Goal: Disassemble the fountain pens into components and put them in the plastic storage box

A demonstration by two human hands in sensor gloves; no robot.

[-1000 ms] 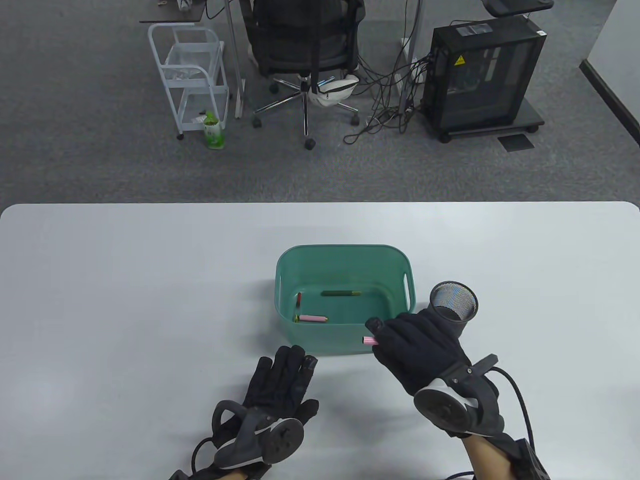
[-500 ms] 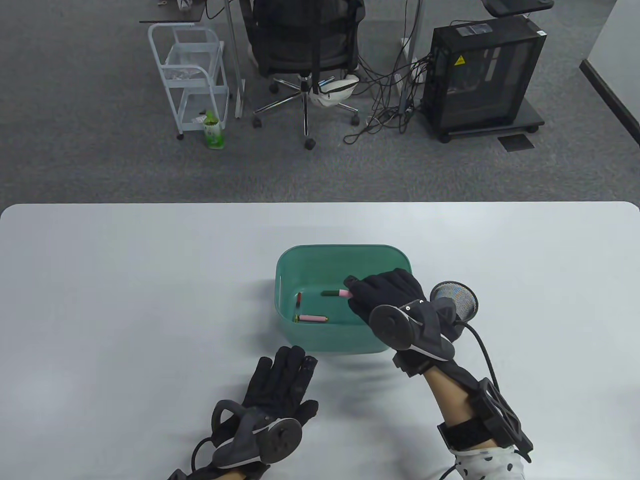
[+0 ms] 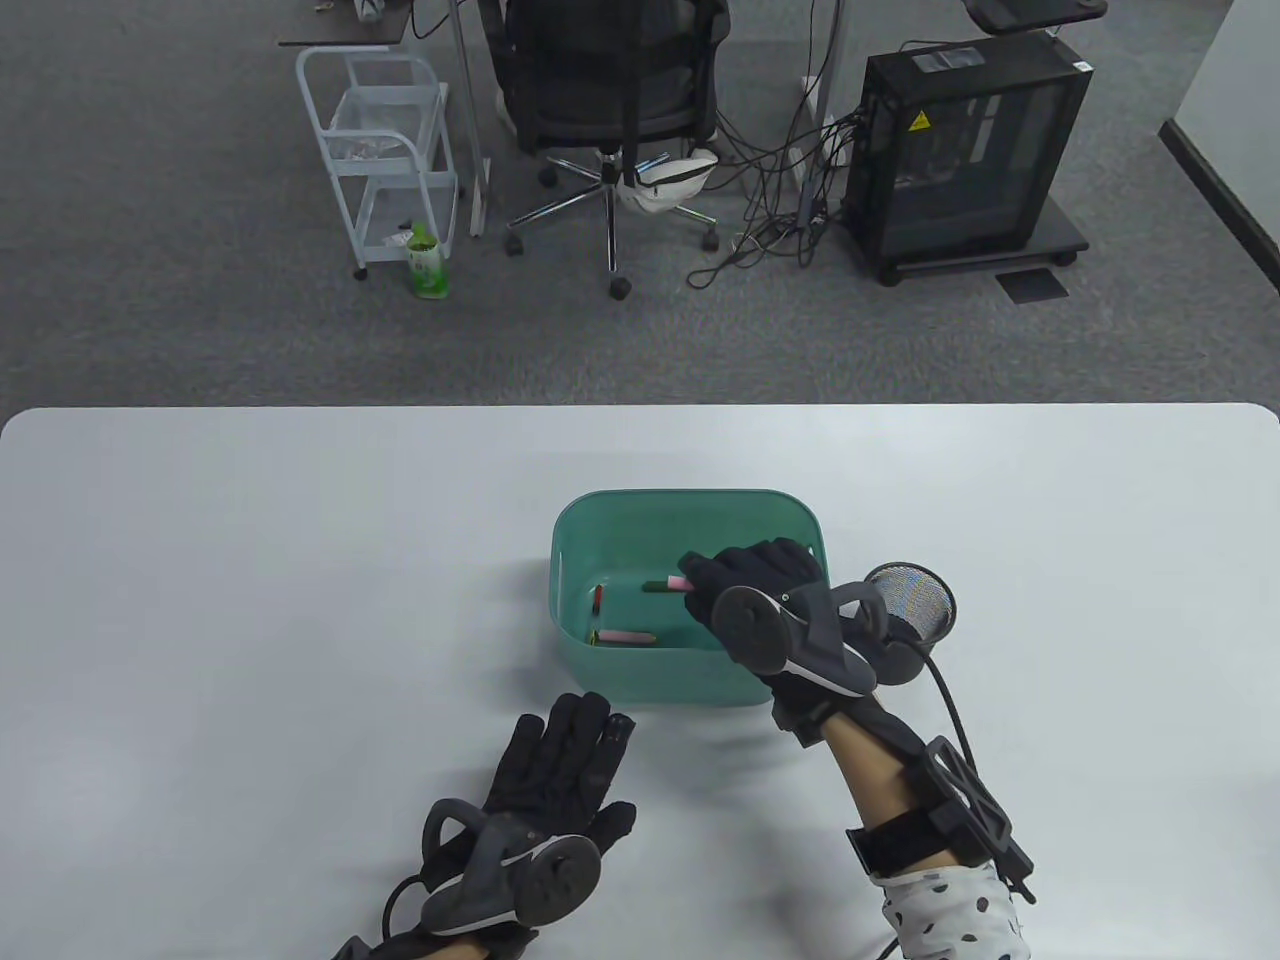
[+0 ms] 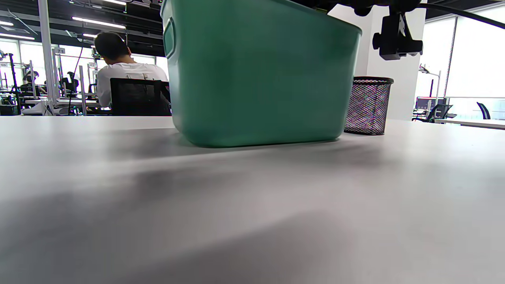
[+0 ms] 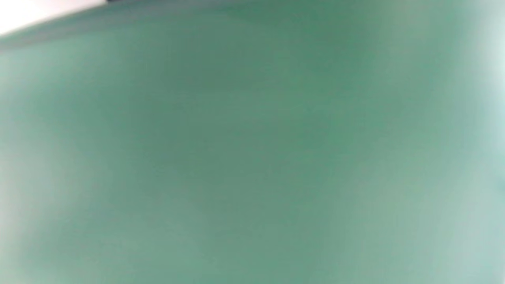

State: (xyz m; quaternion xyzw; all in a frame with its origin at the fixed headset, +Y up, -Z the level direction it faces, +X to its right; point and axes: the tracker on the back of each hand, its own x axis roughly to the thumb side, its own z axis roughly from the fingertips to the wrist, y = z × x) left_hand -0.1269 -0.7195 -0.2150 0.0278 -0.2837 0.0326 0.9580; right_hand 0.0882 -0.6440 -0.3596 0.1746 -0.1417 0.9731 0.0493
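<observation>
A: Where is the pink pen piece (image 3: pixel 681 583) held, and by what?

B: It is gripped at one end by the curled fingers of the right hand (image 3: pixel 760 585), which is lowered inside the green storage box (image 3: pixel 640 500). The free end is pointed leftward, over the dark green piece (image 3: pixel 657 587) lying on the box floor. Whether the two are touching cannot be told.

A: Why is the hand tipped down so far?

B: A low release is probably intended, so that the piece is laid down rather than dropped and bounced. That is a judgement only. From the right wrist view nothing but blurred green wall is given, which suggests how close to the plastic the wrist is held.

A: What is already stored?

B: A pink piece with a gold end (image 3: pixel 626 636) is seen near the front wall, and a small reddish piece (image 3: pixel 598 598) beside the left wall.

A: And the left hand (image 3: pixel 565 760)?

B: It is rested flat on the white table (image 3: pixel 250 560), fingers straight, nothing held, just in front of the box. It seems to be kept idle because only one hand is needed for the drop.

A: Is the mesh cup (image 3: pixel 910 598) involved?

B: It is stood just right of the box; its contents cannot be made out, so whether more pens are waiting cannot be told.
</observation>
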